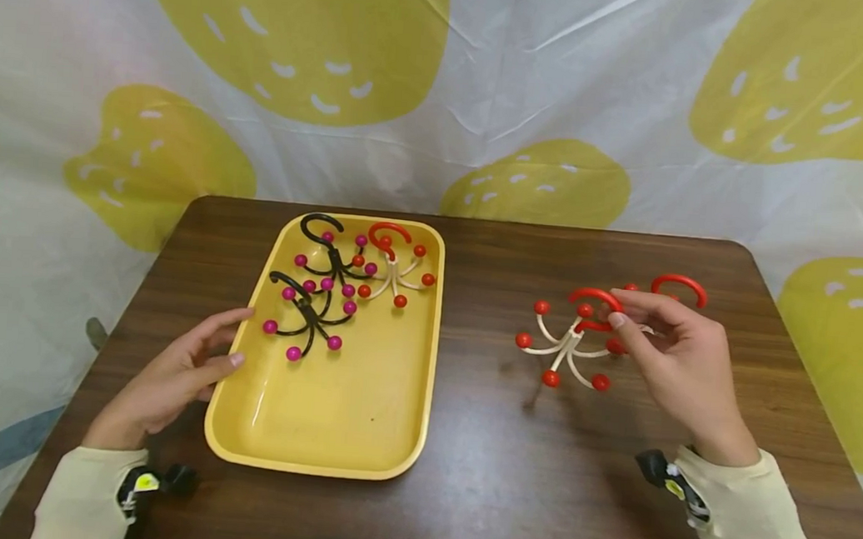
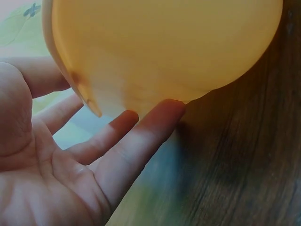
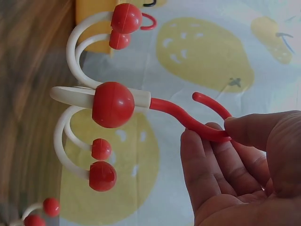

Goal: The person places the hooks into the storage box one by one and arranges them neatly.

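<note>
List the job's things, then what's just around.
Likely the job's:
held hanger in the right hand
yellow tray the left hand touches
two black hangers, one red-hooked hanger inside
another hanger behind that hand

Just around:
brown table
fruit-print cloth

Through my head feed I see a dark brown, wood-grained worktop (image 1: 491,495) with rounded far corners. A yellow tray (image 1: 369,407) sits directly on it, left of the middle; toward the far right lies a red-and-white hook (image 1: 680,279), partly hidden from me.
</note>
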`<state>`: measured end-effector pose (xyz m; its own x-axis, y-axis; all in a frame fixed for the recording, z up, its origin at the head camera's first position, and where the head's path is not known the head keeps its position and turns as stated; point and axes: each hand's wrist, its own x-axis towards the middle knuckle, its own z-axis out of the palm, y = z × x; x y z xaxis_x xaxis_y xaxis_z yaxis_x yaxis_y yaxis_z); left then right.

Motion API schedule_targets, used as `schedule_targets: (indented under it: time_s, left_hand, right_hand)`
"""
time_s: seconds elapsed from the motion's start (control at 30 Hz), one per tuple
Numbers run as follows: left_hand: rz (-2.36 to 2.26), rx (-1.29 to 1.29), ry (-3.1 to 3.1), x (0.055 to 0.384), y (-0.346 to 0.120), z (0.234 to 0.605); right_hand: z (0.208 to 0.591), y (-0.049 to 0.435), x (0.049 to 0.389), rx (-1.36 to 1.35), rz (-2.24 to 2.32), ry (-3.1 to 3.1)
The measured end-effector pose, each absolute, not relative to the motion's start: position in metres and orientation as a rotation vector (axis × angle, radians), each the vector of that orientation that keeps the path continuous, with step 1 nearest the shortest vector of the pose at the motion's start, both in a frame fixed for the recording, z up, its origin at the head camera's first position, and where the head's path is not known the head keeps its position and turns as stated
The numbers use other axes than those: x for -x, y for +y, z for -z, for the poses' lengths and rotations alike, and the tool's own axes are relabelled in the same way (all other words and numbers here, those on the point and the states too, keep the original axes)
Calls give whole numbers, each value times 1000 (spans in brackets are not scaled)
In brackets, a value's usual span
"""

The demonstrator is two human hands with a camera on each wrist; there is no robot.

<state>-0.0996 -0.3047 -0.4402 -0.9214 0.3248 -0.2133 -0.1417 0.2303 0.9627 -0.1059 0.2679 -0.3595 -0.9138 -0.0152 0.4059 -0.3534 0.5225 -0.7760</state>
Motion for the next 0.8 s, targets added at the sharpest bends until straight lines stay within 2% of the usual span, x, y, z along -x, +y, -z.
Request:
schedule_targets:
  time_s: [0.8]
  left_hand:
    - [-1711, -121, 2160, 98, -303, 436]
  right_hand:
    - [332, 221, 117, -471, -1444, -2323]
